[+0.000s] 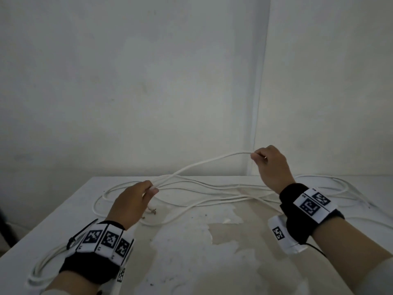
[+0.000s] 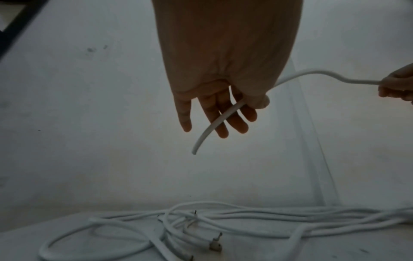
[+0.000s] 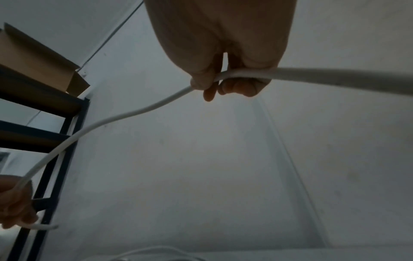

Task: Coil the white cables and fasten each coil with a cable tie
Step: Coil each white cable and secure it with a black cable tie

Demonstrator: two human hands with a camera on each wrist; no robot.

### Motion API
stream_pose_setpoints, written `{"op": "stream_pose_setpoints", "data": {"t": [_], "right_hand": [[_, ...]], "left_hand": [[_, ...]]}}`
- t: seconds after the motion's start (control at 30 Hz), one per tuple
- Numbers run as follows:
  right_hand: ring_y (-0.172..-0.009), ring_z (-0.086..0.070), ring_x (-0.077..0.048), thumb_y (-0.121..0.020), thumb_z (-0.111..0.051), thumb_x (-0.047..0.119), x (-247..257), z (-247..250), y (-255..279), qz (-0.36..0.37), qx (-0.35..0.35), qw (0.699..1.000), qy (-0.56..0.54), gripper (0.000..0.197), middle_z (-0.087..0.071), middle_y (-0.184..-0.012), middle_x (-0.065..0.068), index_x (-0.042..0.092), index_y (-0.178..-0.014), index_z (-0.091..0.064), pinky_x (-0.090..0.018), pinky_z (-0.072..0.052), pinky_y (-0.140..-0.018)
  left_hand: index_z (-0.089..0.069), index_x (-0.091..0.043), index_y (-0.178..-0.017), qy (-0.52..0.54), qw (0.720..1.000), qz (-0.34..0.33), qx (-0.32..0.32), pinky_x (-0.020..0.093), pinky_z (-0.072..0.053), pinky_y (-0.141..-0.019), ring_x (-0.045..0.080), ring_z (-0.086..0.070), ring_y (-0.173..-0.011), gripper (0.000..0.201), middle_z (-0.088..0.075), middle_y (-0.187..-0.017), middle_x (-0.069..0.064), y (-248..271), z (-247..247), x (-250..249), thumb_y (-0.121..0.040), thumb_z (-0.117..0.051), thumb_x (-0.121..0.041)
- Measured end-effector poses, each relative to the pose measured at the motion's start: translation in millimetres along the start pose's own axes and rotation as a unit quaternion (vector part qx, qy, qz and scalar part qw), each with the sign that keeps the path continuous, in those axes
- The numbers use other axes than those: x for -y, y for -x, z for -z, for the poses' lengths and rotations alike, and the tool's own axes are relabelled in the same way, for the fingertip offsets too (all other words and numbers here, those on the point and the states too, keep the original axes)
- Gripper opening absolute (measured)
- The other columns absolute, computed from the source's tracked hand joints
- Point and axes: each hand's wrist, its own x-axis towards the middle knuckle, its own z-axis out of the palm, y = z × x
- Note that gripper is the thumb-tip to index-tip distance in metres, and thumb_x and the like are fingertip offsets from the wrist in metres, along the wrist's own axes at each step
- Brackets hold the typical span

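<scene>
A white cable [image 1: 202,163] stretches in the air between my two hands above the table [image 1: 234,262]. My left hand [image 1: 151,190] holds it low near its cut end [image 2: 194,152], the thumb pinching the cable against the fingers [image 2: 234,123]. Raised to the right, my right hand [image 1: 258,156] has its fingers curled round the same cable [image 3: 111,121]. More white cable [image 1: 212,188] lies in loose loops on the table behind the hands, with bare plug ends [image 2: 214,245] among them. A coiled white bundle [image 1: 40,267] sits partly hidden under my left forearm.
The table stands in a corner of white walls [image 1: 148,92]. Loose cable [image 1: 340,184] trails to the table's right side. A dark metal shelf [image 3: 55,141] carrying a cardboard box [image 3: 40,63] stands to the left. The tabletop's worn, peeling patch [image 1: 223,231] lies between my arms.
</scene>
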Motion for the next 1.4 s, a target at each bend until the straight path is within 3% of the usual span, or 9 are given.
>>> {"op": "stream_pose_setpoints", "data": {"t": [0.2, 0.4, 0.5, 0.57, 0.63, 0.73, 0.93, 1.07, 1.4], "right_hand": [[-0.079, -0.045, -0.027, -0.093, -0.051, 0.011, -21.6, 40.8, 2.9, -0.024, 0.037, 0.998, 0.046, 0.022, -0.044, -0.082, -0.012, -0.004, -0.098, -0.066, -0.021, -0.023, -0.063], [-0.087, -0.053, -0.029, -0.092, -0.042, -0.003, -29.1, 39.6, 32.9, 0.022, 0.12, 0.985, 0.125, 0.023, -0.056, -0.1, -0.017, 0.0, -0.107, -0.06, -0.028, -0.031, -0.07], [-0.097, -0.054, -0.033, -0.083, -0.047, -0.01, -26.2, 25.9, 48.4, 0.068, 0.205, 0.956, 0.197, 0.028, -0.053, -0.107, -0.017, 0.001, -0.104, -0.06, -0.036, -0.039, -0.077], [-0.083, -0.059, -0.03, -0.069, -0.062, -0.012, -21.0, 18.6, 60.3, 0.126, 0.213, 0.939, 0.237, 0.029, -0.059, -0.093, -0.012, 0.006, -0.092, -0.064, -0.035, -0.044, -0.066], [-0.056, -0.059, -0.022, -0.055, -0.073, -0.008, -17.9, 16.3, 73.9, 0.191, 0.192, 0.937, 0.221, 0.027, -0.06, -0.068, -0.004, 0.012, -0.071, -0.063, -0.02, -0.036, -0.053], [-0.067, -0.06, -0.024, -0.081, -0.055, 0.01, -14.1, 22.8, 90.7, 0.231, 0.191, 0.94, 0.164, 0.008, -0.062, -0.077, -0.006, 0.009, -0.085, -0.063, -0.023, -0.042, -0.062], [-0.068, -0.033, -0.012, -0.091, -0.042, 0.018, -4.2, 26.0, 106.2, 0.344, 0.175, 0.918, 0.09, 0.011, -0.055, -0.074, -0.005, 0.014, -0.081, -0.047, -0.024, -0.029, -0.062], [-0.068, -0.033, -0.013, -0.101, -0.025, 0.024, 18.0, 28.3, 110.5, 0.375, 0.147, 0.913, 0.068, 0.035, -0.053, -0.075, -0.003, 0.014, -0.079, -0.051, -0.023, -0.023, -0.063], [-0.071, -0.035, -0.012, -0.093, -0.044, 0.027, 39.3, 22.0, 103.0, 0.378, 0.119, 0.918, 0.003, 0.024, -0.046, -0.084, 0.004, 0.014, -0.078, -0.058, -0.021, -0.026, -0.066]], "left_hand": [[-0.054, -0.002, -0.076, 0.065, 0.996, 0.031, -0.043, 0.028, -0.034, -0.057, 0.03, -0.054, -0.067, 0.029, -0.059, -0.07, 0.019, 14.9, 15.7, -6.6, -0.095, -0.045, -0.022], [-0.05, -0.009, -0.074, 0.136, 0.985, 0.047, -0.095, 0.026, -0.032, -0.054, 0.017, -0.041, -0.054, 0.03, -0.045, -0.058, 0.003, 23.7, 20.7, -48.1, -0.098, -0.039, -0.022], [-0.055, -0.011, -0.089, 0.227, 0.968, 0.058, -0.09, 0.03, -0.034, -0.053, 0.02, -0.039, -0.053, 0.023, -0.041, -0.061, 0.004, 20.7, 16.1, -66.4, -0.099, -0.034, -0.016], [-0.054, -0.011, -0.101, 0.253, 0.961, 0.068, -0.085, 0.029, -0.032, -0.052, 0.02, -0.034, -0.053, 0.021, -0.039, -0.061, 0.004, 20.1, 13.1, -71.7, -0.099, -0.033, -0.013], [-0.056, -0.012, -0.101, 0.243, 0.963, 0.078, -0.086, 0.029, -0.029, -0.052, 0.02, -0.034, -0.053, 0.022, -0.04, -0.061, 0.004, 22.3, 11.3, -74.2, -0.099, -0.034, -0.015], [-0.057, -0.019, -0.1, 0.2, 0.972, 0.083, -0.086, 0.029, -0.032, -0.054, 0.019, -0.041, -0.058, 0.025, -0.043, -0.062, 0.005, 28.0, 10.9, -72.5, -0.1, -0.033, -0.024], [-0.054, -0.01, -0.078, 0.227, 0.963, 0.133, -0.056, 0.014, -0.032, -0.036, 0.018, -0.036, -0.054, 0.029, -0.045, -0.067, 0.005, 28.2, 1.5, -73.8, -0.097, -0.032, -0.009], [-0.059, -0.007, -0.088, 0.2, 0.974, 0.104, -0.03, 0.027, -0.034, -0.055, 0.018, -0.043, -0.06, 0.028, -0.046, -0.063, -0.002, 34.3, -11.7, -86.9, -0.099, -0.037, -0.021], [-0.058, -0.012, -0.077, 0.259, 0.96, 0.099, 0.043, 0.024, -0.025, -0.047, 0.01, -0.034, -0.049, 0.03, -0.042, -0.059, -0.001, 40.3, -26.5, -100.2, -0.099, -0.038, -0.017]]}}
